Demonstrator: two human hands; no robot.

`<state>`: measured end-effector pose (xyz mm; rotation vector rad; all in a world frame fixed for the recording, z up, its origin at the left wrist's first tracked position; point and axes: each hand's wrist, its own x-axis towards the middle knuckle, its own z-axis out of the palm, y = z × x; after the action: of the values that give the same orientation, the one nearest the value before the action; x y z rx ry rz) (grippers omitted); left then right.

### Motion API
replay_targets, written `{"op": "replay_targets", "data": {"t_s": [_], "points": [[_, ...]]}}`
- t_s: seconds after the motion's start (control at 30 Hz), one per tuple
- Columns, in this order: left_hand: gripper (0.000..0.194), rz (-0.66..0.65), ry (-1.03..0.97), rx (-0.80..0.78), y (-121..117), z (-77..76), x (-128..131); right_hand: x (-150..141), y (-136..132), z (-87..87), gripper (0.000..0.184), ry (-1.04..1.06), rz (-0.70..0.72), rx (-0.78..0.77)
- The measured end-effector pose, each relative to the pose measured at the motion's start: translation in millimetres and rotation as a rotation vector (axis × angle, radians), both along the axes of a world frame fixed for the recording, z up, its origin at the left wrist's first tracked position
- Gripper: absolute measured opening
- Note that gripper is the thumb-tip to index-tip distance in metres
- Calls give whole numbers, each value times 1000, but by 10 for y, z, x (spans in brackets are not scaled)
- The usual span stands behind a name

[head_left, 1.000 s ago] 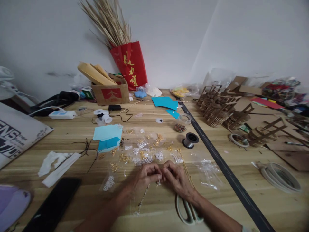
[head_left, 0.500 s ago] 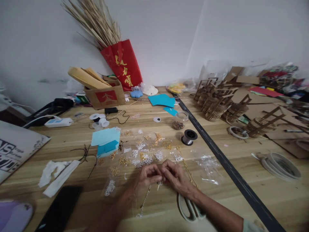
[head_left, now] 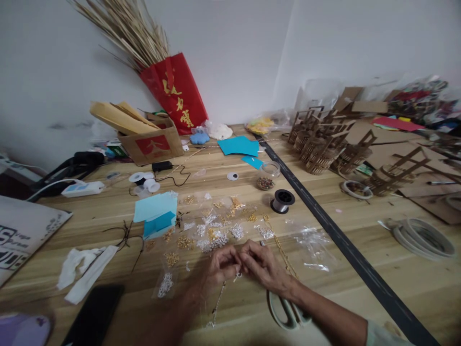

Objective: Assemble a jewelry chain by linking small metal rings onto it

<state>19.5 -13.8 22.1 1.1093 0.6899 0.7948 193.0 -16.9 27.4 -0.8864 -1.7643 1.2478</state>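
My left hand and my right hand meet low in the middle, fingertips pinched together. A thin chain hangs from my left fingers to the tabletop side. A small silver finding dangles just below where the fingertips meet. What my right fingertips pinch is too small to make out. Scissors with pale handles lie partly under my right forearm. A gold chain runs beside my right hand. Silver beads or rings and gold findings lie in small heaps beyond my hands.
A spool of wire stands beyond my right hand. Blue card sheets lie left of the findings. A dark phone is at lower left. Several small woven baskets stand at right, past a dark strip across the table.
The camera view has shifted slightly. My hands stay pinched together in nearly the same place, and the small silver finding under them has turned a little.
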Motion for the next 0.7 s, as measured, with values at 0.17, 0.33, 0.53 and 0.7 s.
{"op": "replay_targets", "data": {"t_s": [0.17, 0.33, 0.53, 0.7], "points": [[31, -13, 38, 5, 2, 2, -8, 5, 5, -17, 33, 13, 2, -15], [29, -16, 17, 27, 3, -53, -21, 13, 10, -56, 31, 44, 10, -18], [25, 35, 60, -23, -3, -71, 2, 21, -5, -76, 30, 7, -1, -5], [27, 59, 58, 6, -1, -65, 10, 33, 16, -95, 31, 37, 10, -71]]}}
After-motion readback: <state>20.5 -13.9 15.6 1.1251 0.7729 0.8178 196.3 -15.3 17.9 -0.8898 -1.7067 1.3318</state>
